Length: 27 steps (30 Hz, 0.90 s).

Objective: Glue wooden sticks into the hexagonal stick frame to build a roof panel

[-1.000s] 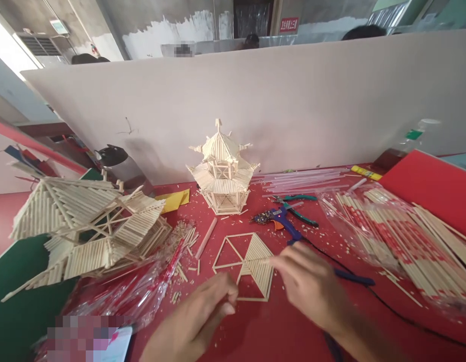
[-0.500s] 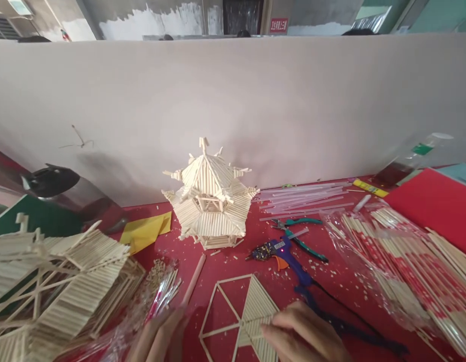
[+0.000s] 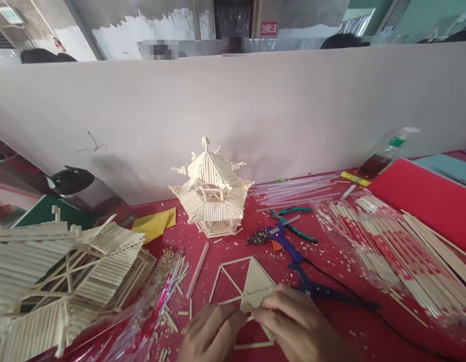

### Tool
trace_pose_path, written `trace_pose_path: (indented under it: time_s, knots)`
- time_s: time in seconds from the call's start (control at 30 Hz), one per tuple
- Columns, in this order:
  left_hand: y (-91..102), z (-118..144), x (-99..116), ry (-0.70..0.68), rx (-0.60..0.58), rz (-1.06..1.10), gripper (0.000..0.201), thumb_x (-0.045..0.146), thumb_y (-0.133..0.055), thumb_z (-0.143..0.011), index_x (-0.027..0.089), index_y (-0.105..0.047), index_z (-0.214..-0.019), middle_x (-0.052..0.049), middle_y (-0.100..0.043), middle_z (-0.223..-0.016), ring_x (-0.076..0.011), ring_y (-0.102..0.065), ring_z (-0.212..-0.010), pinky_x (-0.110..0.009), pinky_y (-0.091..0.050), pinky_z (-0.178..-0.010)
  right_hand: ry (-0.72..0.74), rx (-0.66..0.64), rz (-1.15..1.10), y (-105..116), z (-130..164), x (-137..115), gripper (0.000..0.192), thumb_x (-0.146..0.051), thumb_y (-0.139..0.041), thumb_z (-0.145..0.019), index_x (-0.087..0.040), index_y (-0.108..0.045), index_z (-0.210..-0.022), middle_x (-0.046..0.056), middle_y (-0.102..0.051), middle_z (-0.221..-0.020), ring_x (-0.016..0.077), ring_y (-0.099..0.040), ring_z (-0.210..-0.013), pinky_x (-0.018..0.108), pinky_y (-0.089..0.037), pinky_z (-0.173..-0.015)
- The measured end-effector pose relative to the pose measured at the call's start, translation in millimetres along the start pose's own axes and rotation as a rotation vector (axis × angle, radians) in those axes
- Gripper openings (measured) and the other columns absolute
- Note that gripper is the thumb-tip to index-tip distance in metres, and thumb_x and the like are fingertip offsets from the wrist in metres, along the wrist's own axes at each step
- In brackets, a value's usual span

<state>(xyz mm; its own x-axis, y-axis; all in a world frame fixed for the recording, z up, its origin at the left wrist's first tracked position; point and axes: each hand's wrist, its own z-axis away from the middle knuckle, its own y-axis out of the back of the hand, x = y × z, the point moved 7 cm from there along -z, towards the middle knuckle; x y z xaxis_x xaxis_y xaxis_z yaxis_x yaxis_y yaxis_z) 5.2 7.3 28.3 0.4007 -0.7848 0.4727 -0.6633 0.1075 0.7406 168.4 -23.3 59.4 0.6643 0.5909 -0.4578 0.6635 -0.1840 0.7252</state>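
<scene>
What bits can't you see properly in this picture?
Head view: part of the stick frame is behind the right hand.
Head view: what, if anything, the left hand pinches is hidden by the hand itself.
Head view: the big stick model is cut off by the left edge.
Head view: the label on the glue gun is too small to read.

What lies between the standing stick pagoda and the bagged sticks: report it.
In the head view, a blue glue gun, green-handled pliers and pale rods lie between them.
</scene>
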Motion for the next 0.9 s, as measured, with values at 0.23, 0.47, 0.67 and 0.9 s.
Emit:
trace_pose_path:
  time_s: [0.23,0.47,0.67,0.9]
  knots:
    - [-8.8,-7,14,-0.028,-0.125,-0.02,0.05,-0.002,-0.048,-0.075,0.025,-0.053,-0.118,-0.005,-0.072,-0.1,-0.0204,-0.067,-0.08,-0.029,-0.053,-0.068,0.124,-0.024,0.096,1,3,-11,0.023,-0.009,-0.046,-0.105,-0.016,-0.068,-0.101,0.004,-0.067,-0.088,0.0173,-0.057,-0.079,0.031,-0.043,-0.074]
    - [-15.1,-4,23,-0.063,-0.28,-0.056,0.048,0.0,-0.052,-0.063,0.024,-0.051,-0.104,-0.002,-0.068,-0.095,-0.0223,-0.061,-0.079,-0.032,-0.048,-0.07,0.102,-0.058,0.065,-1,9,-12,0.026,-0.006,-0.046,-0.101,-0.018,-0.066,-0.088,0.003,-0.06,-0.082,0.0164,-0.052,-0.075,0.03,-0.041,-0.07]
    - [-5.7,-1,25,-0.071,-0.243,-0.033,0.047,-0.004,-0.045,-0.068,0.023,-0.052,-0.106,-0.004,-0.066,-0.097,-0.0213,-0.058,-0.082,-0.031,-0.044,-0.072,0.063,-0.063,0.074,-5,13,-18,0.024,-0.01,-0.05,-0.102,-0.019,-0.066,-0.087,0.002,-0.057,-0.079,0.0165,-0.052,-0.074,0.03,-0.04,-0.067]
    - [2.5,0,10,0.143,-0.155,0.191,0.019,0.005,-0.042,-0.094,0.022,-0.051,-0.095,-0.003,-0.062,-0.09,-0.0173,-0.057,-0.081,-0.028,-0.043,-0.072,0.091,-0.031,0.003,1,6,-17,0.018,-0.011,-0.056,-0.103,-0.019,-0.071,-0.099,0.004,-0.066,-0.089,0.0172,-0.058,-0.081,0.029,-0.047,-0.075]
